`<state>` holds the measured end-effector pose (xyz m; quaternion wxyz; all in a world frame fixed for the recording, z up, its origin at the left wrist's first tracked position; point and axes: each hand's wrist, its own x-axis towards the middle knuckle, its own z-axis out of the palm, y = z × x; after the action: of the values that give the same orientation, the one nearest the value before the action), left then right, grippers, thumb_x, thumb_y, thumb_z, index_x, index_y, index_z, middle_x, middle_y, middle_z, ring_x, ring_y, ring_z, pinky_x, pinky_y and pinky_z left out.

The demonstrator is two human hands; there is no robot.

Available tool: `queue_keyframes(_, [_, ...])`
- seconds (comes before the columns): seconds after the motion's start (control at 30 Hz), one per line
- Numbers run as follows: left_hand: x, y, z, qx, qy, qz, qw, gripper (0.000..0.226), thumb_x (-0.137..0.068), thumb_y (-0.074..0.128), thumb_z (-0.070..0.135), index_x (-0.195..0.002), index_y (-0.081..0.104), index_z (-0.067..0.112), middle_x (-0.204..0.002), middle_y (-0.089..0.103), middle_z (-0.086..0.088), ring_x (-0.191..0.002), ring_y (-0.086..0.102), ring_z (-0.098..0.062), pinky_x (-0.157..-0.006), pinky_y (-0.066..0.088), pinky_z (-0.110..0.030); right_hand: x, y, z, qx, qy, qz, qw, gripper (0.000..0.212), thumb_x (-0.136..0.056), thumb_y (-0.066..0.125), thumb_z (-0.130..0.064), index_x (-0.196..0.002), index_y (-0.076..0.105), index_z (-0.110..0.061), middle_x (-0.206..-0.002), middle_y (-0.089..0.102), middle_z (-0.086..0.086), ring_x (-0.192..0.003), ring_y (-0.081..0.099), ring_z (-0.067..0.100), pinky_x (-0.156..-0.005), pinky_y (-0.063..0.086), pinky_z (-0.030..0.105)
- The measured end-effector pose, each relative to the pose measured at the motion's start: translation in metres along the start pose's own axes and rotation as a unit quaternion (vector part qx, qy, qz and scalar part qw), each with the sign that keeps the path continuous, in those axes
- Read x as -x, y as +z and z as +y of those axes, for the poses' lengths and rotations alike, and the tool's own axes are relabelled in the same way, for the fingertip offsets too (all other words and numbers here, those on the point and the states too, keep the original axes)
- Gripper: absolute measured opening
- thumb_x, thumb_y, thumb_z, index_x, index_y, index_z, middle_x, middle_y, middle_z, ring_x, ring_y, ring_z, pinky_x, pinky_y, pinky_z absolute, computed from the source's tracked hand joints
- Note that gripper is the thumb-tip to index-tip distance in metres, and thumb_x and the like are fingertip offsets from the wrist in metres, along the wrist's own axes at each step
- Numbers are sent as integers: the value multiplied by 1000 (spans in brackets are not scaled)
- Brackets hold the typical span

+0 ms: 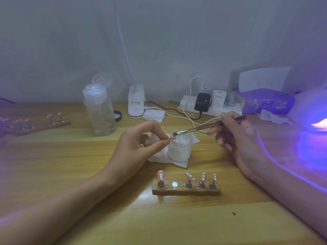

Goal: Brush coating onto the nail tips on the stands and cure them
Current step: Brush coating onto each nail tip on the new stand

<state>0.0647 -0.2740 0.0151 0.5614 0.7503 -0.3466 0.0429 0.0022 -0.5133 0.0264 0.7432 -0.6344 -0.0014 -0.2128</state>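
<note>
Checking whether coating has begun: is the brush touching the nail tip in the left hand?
Cannot tell. The head view shows the brush bristles just above the nail tip pinched by the left hand; any gap is too small to see.

Bare table [70,174] left — jar [179,145] and nail stand [185,189] block the centre.

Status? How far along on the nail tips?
Done: coating on the four tips in the holder can't be judged. In hand: left hand pinches one tip over the jar, right hand holds the brush at it; one slot is empty. Left: curing in the lit lamp.
</note>
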Motion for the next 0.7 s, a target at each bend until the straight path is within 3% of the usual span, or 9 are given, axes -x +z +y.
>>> queue_keyframes(0.17, [0, 0, -1, -16, 10, 1, 1000, 13, -85, 77, 19, -77, 68, 24, -85, 69, 6, -53, 43, -4, -59, 41, -14, -1, -3, 2, 4, 7, 35, 999, 23, -99, 54, -25, -77, 53, -18, -65, 70, 6, -42, 48, 7, -36, 29, 13])
queue_keyframes(0.3, [-1, 0, -1, -39, 16, 5, 999, 14, -84, 78, 19, -78, 68, 27, -89, 69, 10, -58, 46, -4, -60, 39, -9, -1, -1, 2, 4, -9, -2, 1000, 21, -92, 58, -35, -73, 57, -24, -69, 72, 8, -44, 51, 10, -37, 32, 14])
queue_keyframes(0.43, [-1, -1, 0, -46, 17, 5, 999, 13, -85, 78, 20, -79, 68, 27, -90, 69, 9, -59, 46, -5, -61, 40, -10, -3, -3, 4, 8, -2, 24, 1000, 23, -98, 55, -26, -75, 54, -20, -66, 70, 7, -42, 48, 8, -35, 30, 13])
queue_keyframes(0.57, [0, -1, 1, -47, 18, 4, 999, 12, -85, 77, 19, -80, 69, 26, -92, 70, 10, -60, 46, -5, -61, 41, -9, -2, -2, 3, -3, -7, -11, 1000, 20, -89, 59, -37, -76, 56, -22, -69, 71, 8, -43, 50, 10, -37, 32, 14])
queue_keyframes(0.7, [0, 0, 1, -46, 16, 8, 999, 13, -84, 78, 18, -79, 69, 25, -90, 70, 9, -61, 48, -7, -61, 40, -9, -4, -3, 4, 14, 4, 13, 1000, 22, -98, 54, -27, -77, 53, -20, -66, 70, 7, -42, 48, 8, -35, 30, 13])
